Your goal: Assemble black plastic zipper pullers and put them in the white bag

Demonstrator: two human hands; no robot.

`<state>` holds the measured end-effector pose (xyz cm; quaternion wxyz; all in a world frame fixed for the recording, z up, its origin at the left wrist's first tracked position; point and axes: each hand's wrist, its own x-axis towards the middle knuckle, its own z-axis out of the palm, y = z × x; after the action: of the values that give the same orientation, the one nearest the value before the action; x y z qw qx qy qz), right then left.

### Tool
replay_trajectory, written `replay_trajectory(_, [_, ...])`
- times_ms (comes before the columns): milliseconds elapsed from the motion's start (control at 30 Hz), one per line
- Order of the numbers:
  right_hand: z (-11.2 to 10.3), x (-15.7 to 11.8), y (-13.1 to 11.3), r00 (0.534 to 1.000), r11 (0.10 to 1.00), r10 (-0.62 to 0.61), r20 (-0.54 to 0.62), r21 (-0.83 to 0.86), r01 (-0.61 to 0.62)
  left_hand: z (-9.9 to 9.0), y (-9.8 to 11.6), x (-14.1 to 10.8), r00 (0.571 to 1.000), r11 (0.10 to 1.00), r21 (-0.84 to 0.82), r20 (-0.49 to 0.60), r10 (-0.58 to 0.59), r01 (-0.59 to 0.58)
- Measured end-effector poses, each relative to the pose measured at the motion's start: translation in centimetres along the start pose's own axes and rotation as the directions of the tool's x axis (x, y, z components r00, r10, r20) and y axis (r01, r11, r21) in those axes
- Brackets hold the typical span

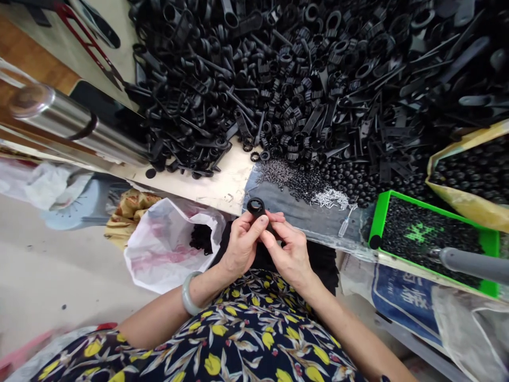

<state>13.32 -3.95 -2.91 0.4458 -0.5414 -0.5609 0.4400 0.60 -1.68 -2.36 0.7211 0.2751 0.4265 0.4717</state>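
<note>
Ring-ended blk part, pinched btwn L hand & R hand, ring end poking clear; firm L grip, light R thumb pressure should stop it twisting.

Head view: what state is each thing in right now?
Black part: held in both hands, ring end exposed
Left hand: closed on the black part
Right hand: closed on the black part
White bag: open, black pieces inside
Green tray: open, full of small pieces
Yellow bag: open, black balls inside
Small screwdriver: lying down, unheld
Gray-handled tool: over the green tray, unheld
</note>
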Motion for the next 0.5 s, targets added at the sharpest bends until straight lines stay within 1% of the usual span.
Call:
replay_trajectory(67, [-0.2, 0.1, 0.1, 1.0, 0.999, -0.003, 0.003, -0.049, 0.003, -0.2, 0.3, 0.4, 0.998, 0.998, -0.037, 0.036, -0.05, 0.051])
replay_trajectory(133, [-0.8, 0.4, 0.2, 0.998, 0.997, 0.025, 0.064, -0.076, -0.02, -0.5, 1.0, 0.7, 0.988, 0.993, -0.024, 0.106, -0.109, 0.112])
replay_trajectory(167, [-1.1, 0.5, 0.3, 0.992, 0.997, 0.051, 0.12, -0.058, -0.044, -0.7, 1.5, 0.9, 0.979, 0.99, 0.013, 0.148, -0.139, 0.139])
replay_trajectory(233, [-1.9, 0.8, 0.3, 0.965, 0.993, 0.103, 0.243, 0.031, -0.113, -1.0, 2.7, 1.0, 0.954, 0.976, 0.127, 0.224, -0.2, 0.175])
replay_trajectory(300, [-2.5, 1.2, 0.3, 0.938, 0.979, 0.13, 0.321, 0.108, -0.173, -1.2, 3.7, 0.9, 0.927, 0.955, 0.232, 0.283, -0.247, 0.184])
replay_trajectory(333, [-2.7, 1.4, 0.3, 0.937, 0.976, 0.139, 0.322, 0.118, -0.186, -1.2, 4.2, 0.8, 0.92, 0.95, 0.26, 0.302, -0.25, 0.172])
replay_trajectory(367, [-3.0, 1.6, 0.3, 0.945, 0.978, 0.139, 0.297, 0.11, -0.178, -1.2, 4.4, 0.6, 0.923, 0.952, 0.268, 0.309, -0.232, 0.149])
replay_trajectory(400, [-3.1, 1.7, 0.3, 0.957, 0.984, 0.128, 0.259, 0.089, -0.156, -1.2, 4.6, 0.4, 0.935, 0.957, 0.264, 0.297, -0.195, 0.116])
replay_trajectory(500, [-3.3, 2.0, 0.5, 0.987, 0.993, 0.098, 0.124, 0.049, -0.105, -0.8, 4.0, -0.1, 0.981, 0.966, 0.256, 0.18, -0.077, 0.029])
